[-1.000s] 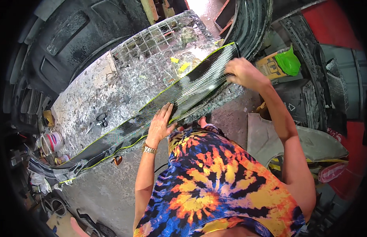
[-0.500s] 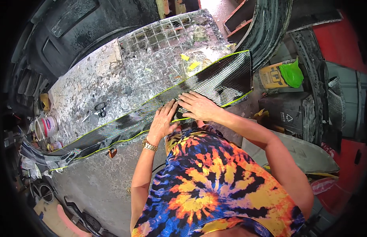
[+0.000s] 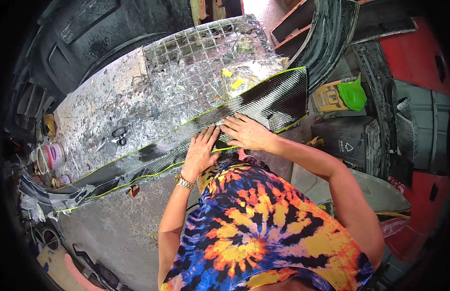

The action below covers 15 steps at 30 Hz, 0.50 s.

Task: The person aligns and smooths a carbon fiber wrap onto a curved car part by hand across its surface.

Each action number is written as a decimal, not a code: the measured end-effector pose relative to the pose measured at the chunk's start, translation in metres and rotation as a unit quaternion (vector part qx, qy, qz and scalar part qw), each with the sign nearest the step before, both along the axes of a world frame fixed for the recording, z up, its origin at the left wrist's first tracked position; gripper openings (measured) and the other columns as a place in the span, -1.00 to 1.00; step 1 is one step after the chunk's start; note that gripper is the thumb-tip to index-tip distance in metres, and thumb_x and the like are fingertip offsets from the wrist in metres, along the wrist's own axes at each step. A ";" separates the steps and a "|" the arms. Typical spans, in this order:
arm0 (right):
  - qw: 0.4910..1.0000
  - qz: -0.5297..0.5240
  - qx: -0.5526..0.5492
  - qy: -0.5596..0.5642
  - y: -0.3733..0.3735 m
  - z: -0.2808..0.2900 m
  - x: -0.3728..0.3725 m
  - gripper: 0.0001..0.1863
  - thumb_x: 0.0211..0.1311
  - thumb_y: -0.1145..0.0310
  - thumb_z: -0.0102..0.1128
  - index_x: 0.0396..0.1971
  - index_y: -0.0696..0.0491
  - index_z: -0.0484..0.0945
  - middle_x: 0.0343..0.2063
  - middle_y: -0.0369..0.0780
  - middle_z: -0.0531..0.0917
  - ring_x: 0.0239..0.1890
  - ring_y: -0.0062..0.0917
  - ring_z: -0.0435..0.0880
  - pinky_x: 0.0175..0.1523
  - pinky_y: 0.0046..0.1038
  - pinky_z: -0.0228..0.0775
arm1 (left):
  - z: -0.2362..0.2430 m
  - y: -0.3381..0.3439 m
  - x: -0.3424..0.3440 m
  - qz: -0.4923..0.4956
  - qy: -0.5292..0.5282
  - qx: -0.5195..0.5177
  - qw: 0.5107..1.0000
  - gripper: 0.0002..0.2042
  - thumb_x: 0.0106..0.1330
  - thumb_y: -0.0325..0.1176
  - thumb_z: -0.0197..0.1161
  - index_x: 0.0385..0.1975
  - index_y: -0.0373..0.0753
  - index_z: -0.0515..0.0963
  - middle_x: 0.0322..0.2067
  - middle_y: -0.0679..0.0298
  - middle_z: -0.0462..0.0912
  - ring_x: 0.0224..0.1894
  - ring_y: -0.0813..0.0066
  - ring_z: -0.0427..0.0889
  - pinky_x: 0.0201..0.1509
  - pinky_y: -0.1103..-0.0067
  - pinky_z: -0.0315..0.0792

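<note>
A long strip of black woven carbon-fibre cloth [image 3: 162,149], edged in yellow-green, runs along the near side of the worktable. It widens toward the right end and narrows at the far left. Flat on its middle lies my left hand [image 3: 201,148], fingers stretched out, a gold watch on the wrist. My right hand [image 3: 246,132] rests just to the right, palm down with fingers extended and slightly apart. The two hands' fingertips nearly meet. Neither hand grips anything; both press on the cloth. Whatever lies under the cloth is hidden.
Scissors [image 3: 119,137] lie on the stained worktable [image 3: 113,102], with yellow scraps [image 3: 237,82] farther right. Tubs [image 3: 51,158] stand at its left end. A curved black moulded part [image 3: 326,36] rises beyond the right end. A yellow box [image 3: 326,97] and green bag [image 3: 352,94] sit at right.
The whole view has shifted slightly. Both hands stay flat on nearly the same spot of the cloth, with little visible movement.
</note>
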State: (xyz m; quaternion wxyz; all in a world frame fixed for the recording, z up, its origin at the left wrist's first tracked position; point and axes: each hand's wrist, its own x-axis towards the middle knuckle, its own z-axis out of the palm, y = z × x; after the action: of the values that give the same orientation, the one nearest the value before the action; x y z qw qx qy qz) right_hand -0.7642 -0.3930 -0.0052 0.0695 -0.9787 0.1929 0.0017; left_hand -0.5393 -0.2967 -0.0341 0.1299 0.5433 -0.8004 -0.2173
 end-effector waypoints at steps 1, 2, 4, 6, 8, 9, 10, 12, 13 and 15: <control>1.000 -0.002 0.006 0.001 0.000 0.000 -0.001 -0.38 0.42 -0.06 0.00 0.21 0.16 0.44 0.24 -0.05 0.50 0.33 -0.25 0.41 0.45 -0.17 0.12 | 0.000 0.001 0.000 0.004 0.006 0.003 1.000 -0.15 0.14 -0.14 0.36 0.45 -0.20 0.16 0.45 0.12 0.22 0.40 0.12 0.29 0.44 0.23 0.17; 1.000 -0.004 0.011 0.001 0.000 0.001 -0.003 -0.39 0.43 -0.05 -0.01 0.21 0.16 0.44 0.23 -0.05 0.50 0.33 -0.25 0.41 0.45 -0.17 0.12 | 0.001 0.002 -0.001 0.007 0.011 0.006 1.000 -0.15 0.13 -0.14 0.37 0.45 -0.20 0.16 0.45 0.12 0.22 0.40 0.11 0.29 0.44 0.23 0.17; 1.000 0.000 0.004 0.007 -0.003 0.003 -0.006 -0.39 0.43 -0.05 -0.01 0.22 0.15 0.43 0.23 -0.06 0.50 0.33 -0.26 0.40 0.45 -0.18 0.11 | 0.002 0.001 -0.001 0.009 0.014 0.008 1.000 -0.15 0.13 -0.14 0.37 0.45 -0.21 0.17 0.45 0.12 0.22 0.40 0.09 0.29 0.44 0.22 0.17; 1.000 0.009 0.002 0.013 -0.006 0.002 -0.008 -0.40 0.44 -0.04 -0.02 0.23 0.14 0.42 0.23 -0.08 0.50 0.34 -0.29 0.39 0.46 -0.19 0.10 | 0.004 0.002 0.000 0.007 0.004 0.012 1.000 -0.16 0.15 -0.11 0.37 0.44 -0.21 0.17 0.44 0.11 0.23 0.40 0.09 0.28 0.44 0.22 0.17; 1.000 0.005 0.002 0.029 -0.006 0.000 -0.011 -0.41 0.44 -0.03 -0.02 0.24 0.12 0.42 0.26 -0.12 0.48 0.37 -0.33 0.37 0.47 -0.18 0.07 | 0.010 0.002 0.001 0.001 0.009 -0.007 1.000 -0.23 0.21 -0.01 0.34 0.40 -0.20 0.27 0.39 0.09 0.31 0.39 0.08 0.30 0.42 0.21 0.18; 0.999 0.009 -0.007 0.037 -0.006 0.000 -0.012 -0.42 0.44 -0.03 -0.02 0.24 0.11 0.42 0.27 -0.13 0.48 0.38 -0.34 0.36 0.48 -0.16 0.05 | 0.014 -0.003 0.003 -0.002 0.046 -0.016 0.999 -0.28 0.22 -0.04 0.35 0.35 -0.21 0.33 0.35 0.09 0.36 0.36 0.08 0.34 0.39 0.22 0.21; 0.999 0.013 -0.015 0.045 -0.006 -0.001 -0.014 -0.42 0.43 -0.02 -0.01 0.24 0.10 0.42 0.27 -0.14 0.47 0.39 -0.35 0.35 0.49 -0.15 0.04 | 0.018 -0.008 0.006 -0.007 0.083 -0.025 0.996 -0.34 0.23 -0.07 0.36 0.31 -0.22 0.38 0.31 0.10 0.41 0.33 0.07 0.37 0.37 0.23 0.24; 0.999 0.005 -0.009 0.040 -0.003 -0.002 -0.016 -0.42 0.41 -0.02 0.03 0.24 0.08 0.42 0.28 -0.15 0.47 0.40 -0.36 0.33 0.50 -0.12 0.00 | 0.032 -0.026 0.010 0.052 0.124 -0.101 0.986 -0.45 0.24 -0.18 0.39 0.21 -0.24 0.48 0.21 0.12 0.50 0.25 0.09 0.45 0.28 0.25 0.31; 0.999 -0.002 0.003 0.041 -0.003 -0.001 -0.016 -0.41 0.39 -0.03 0.04 0.24 0.08 0.42 0.28 -0.15 0.47 0.40 -0.35 0.33 0.50 -0.11 0.00 | 0.038 -0.040 0.011 0.083 0.125 -0.124 0.981 -0.51 0.27 -0.24 0.36 0.18 -0.26 0.49 0.14 0.12 0.53 0.15 0.10 0.49 0.20 0.27 0.35; 0.999 -0.007 0.023 0.041 -0.001 0.005 -0.012 -0.40 0.36 -0.02 0.09 0.24 0.08 0.42 0.27 -0.14 0.47 0.40 -0.33 0.33 0.51 -0.10 0.00 | 0.036 -0.063 0.016 0.114 0.133 -0.122 0.977 -0.60 0.30 -0.31 0.34 0.11 -0.28 0.53 0.01 0.12 0.58 0.01 0.11 0.55 0.08 0.30 0.40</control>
State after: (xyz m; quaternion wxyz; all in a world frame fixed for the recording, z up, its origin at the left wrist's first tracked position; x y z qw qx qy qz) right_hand -0.7759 -0.3938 -0.0006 0.0837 -0.9746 0.2025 0.0458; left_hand -0.5230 -0.3601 0.0015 0.3245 0.5776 -0.7290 -0.1721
